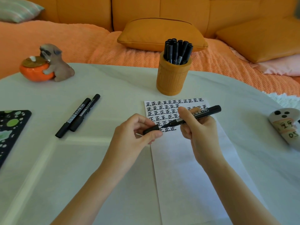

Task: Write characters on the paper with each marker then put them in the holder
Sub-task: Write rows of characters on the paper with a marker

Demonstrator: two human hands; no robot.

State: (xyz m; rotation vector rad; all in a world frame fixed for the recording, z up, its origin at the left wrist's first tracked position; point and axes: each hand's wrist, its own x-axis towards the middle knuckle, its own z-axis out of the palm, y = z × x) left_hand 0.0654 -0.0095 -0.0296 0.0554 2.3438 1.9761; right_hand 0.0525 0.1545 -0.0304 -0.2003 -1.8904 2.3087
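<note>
White table (113,82) carrying a paper (186,159) (upper part written), an orange holder (172,78) behind it, two capped markers (78,116) at left. Dog figurine (53,64) stands far left.

A white sheet of paper (186,159) lies flat on the desk (113,82), its top rows filled with black 正 characters. Over it the right hand (199,130) grips an uncapped black marker (203,113), tilted, its tip down at the lowest row. The left hand (134,135) pinches the cap (151,129) just beside that tip. Two capped markers (78,116) lie touching, side by side, to the left of the paper. Behind the paper an orange ribbed holder (172,78) stands upright, packed with black stored markers (177,49).
</note>
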